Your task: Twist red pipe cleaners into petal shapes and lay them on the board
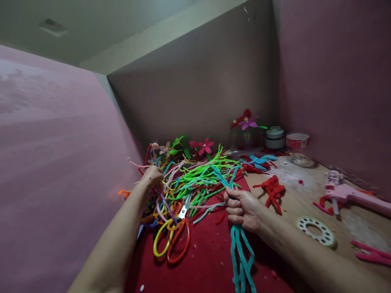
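Observation:
My right hand (244,208) is closed round a bunch of teal pipe cleaners (241,254). Their long ends hang below the fist, and shorter ends stick out above it. At the left side of a tangled pile of coloured pipe cleaners (198,177), my left hand (152,176) has its fingers bent together; whatever is between them is hidden. Bright green stems lie across the top of the pile. Scissors (179,240) with one yellow and one red handle lie between my hands, blades pointing into the pile, on a red mat (207,260).
Pipe-cleaner flowers (206,145) stand behind the pile. On the right are red pipe cleaners (271,191), a white ring with holes (316,231), a pink glue gun (351,193) and pink-handled pliers (372,253). A lidded jar (274,138) and tape roll (297,140) stand by the wall.

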{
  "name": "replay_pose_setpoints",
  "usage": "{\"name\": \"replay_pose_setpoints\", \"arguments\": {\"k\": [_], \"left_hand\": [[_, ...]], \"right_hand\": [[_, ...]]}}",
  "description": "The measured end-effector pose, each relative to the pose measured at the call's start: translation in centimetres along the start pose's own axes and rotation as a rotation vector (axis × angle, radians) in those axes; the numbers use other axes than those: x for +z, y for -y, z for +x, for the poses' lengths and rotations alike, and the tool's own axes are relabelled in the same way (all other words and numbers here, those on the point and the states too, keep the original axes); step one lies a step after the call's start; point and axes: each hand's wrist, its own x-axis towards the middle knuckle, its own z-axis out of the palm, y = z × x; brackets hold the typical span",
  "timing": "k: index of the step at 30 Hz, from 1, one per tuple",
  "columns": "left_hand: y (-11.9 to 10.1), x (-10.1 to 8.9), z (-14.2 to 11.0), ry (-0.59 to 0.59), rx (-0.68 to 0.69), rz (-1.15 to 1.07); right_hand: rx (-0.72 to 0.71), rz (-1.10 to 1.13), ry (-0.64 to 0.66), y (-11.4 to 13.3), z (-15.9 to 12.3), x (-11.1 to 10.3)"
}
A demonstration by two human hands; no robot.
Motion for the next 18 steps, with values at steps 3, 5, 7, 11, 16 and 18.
{"name": "replay_pose_setpoints", "arguments": {"k": [3, 5, 7, 11, 16, 18], "left_hand": [[-0.2, -0.8, -0.1, 0.01, -0.085, -0.104], [-0.5, -1.5, 0.2, -0.047, -0.124, -0.216], [-0.9, -2.4, 0.9, -0.138, -0.151, -0.361], [-2.0, -4.9, 2.9, -0.322, -0.159, -0.655], [-3.2, -7.1, 3.8, -0.371, -0.102, -0.896], [-3.4, -7.3, 3.7, -0.363, -0.086, -0.954]], "right_hand": [[0.005, -0.008, 0.001, -0.1, 0.1, 0.0], [0.009, -0.006, 0.001, -0.3, 0.2, 0.0], [0.017, 0.0, -0.007, -0.4, 0.2, 0.0], [0.009, 0.0, -0.022, -0.4, 0.1, 0.1], [0.004, 0.005, -0.022, -0.3, 0.1, 0.0], [0.009, 0.004, -0.014, -0.3, 0.1, 0.0]]}}
